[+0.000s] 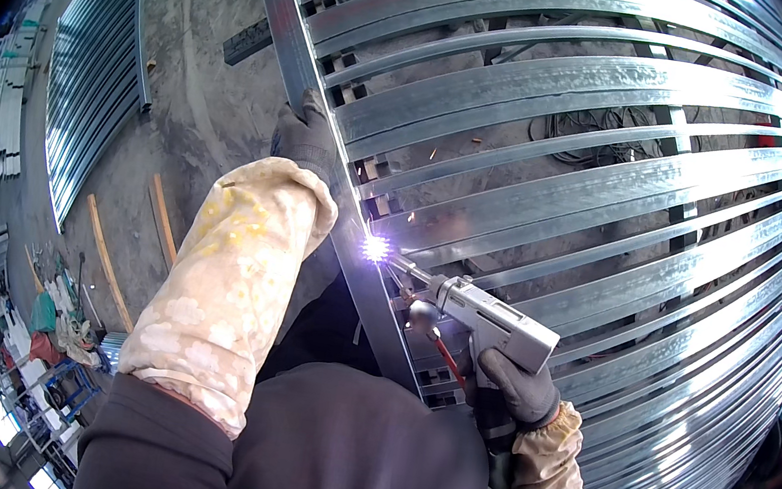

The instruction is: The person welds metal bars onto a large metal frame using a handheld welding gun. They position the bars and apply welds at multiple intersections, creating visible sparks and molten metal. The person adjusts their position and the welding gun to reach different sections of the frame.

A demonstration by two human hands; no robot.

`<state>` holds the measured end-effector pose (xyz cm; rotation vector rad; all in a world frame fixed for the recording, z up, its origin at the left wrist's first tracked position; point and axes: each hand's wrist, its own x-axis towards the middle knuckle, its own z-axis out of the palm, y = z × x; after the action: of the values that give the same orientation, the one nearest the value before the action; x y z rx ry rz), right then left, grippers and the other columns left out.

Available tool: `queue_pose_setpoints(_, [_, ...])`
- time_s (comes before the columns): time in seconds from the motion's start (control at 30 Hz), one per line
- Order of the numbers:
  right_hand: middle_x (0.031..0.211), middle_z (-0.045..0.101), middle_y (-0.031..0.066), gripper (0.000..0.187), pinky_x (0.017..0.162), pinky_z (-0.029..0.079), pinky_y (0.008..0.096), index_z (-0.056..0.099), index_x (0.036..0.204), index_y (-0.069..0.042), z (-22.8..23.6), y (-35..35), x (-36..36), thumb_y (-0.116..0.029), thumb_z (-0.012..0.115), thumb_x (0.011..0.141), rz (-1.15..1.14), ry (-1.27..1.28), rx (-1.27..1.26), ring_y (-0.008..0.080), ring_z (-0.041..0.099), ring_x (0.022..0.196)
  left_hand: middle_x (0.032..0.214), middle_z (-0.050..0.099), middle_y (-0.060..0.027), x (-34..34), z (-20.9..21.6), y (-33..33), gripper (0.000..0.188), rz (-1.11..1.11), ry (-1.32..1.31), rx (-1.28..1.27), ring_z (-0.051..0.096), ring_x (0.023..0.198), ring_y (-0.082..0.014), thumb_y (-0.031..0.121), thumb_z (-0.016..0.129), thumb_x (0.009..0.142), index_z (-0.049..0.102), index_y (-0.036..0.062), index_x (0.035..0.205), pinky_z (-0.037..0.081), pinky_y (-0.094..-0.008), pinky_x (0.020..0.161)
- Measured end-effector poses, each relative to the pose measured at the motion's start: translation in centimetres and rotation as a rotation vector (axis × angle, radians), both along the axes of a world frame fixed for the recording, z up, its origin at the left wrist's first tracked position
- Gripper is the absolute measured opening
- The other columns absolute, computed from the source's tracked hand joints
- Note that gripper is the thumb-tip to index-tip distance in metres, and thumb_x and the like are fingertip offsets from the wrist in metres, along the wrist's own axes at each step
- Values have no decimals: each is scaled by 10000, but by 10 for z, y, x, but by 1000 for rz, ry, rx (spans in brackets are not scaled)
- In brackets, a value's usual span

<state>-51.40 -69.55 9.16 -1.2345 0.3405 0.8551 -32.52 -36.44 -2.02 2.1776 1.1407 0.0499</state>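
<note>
My right hand (523, 391), in a dark grey glove, is wrapped round the grip of a handheld welding gun (502, 324) with a silver body. The gun's nozzle points left, and a bright violet-white welding spark (376, 248) glows at its tip, on the inner edge of a long steel side rail (348, 208). Farther up that rail, my gloved left hand (304, 135) is closed over its outer edge. Many parallel steel bars (555, 92) join the rail and run off to the right. Pale sleeve covers hide both my wrists.
Beneath the bars lie coiled dark cables (589, 138) on the concrete floor. A second slatted metal panel (100, 59) lies at the far left, with wooden strips (109, 258) nearer me. Cluttered goods and a blue cart (76, 392) stand at the lower left.
</note>
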Motion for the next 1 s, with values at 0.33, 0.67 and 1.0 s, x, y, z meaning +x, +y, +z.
queue_pose_setpoints(0.33, [924, 664, 58, 450, 658, 509, 262, 516, 1357, -5, -13, -5, -6, -119, 626, 935, -23, -14, 135, 109, 629, 754, 1101, 666, -305, -2, 10, -2, 705, -22, -32, 31, 625, 1052, -485, 588, 383, 1003, 592, -61, 1182, 496, -500, 887])
queue_pose_setpoints(0.67, [951, 654, 55, 506, 699, 504, 266, 468, 1415, -24, -2, -7, -3, -151, 630, 953, 26, 40, 83, 119, 626, 793, 1154, 639, -338, -3, -6, 4, 723, -49, -75, 80, 588, 1114, -510, 590, 380, 999, 584, -70, 1213, 482, -509, 927])
queue_pose_setpoints(1.0, [921, 642, 58, 343, 686, 492, 244, 547, 1256, 22, 6, -5, -6, -123, 568, 946, -13, 105, 55, 110, 599, 782, 1122, 653, -322, -2, -6, 6, 694, -46, -47, 84, 608, 1085, -490, 570, 395, 1003, 599, -66, 1189, 493, -501, 901])
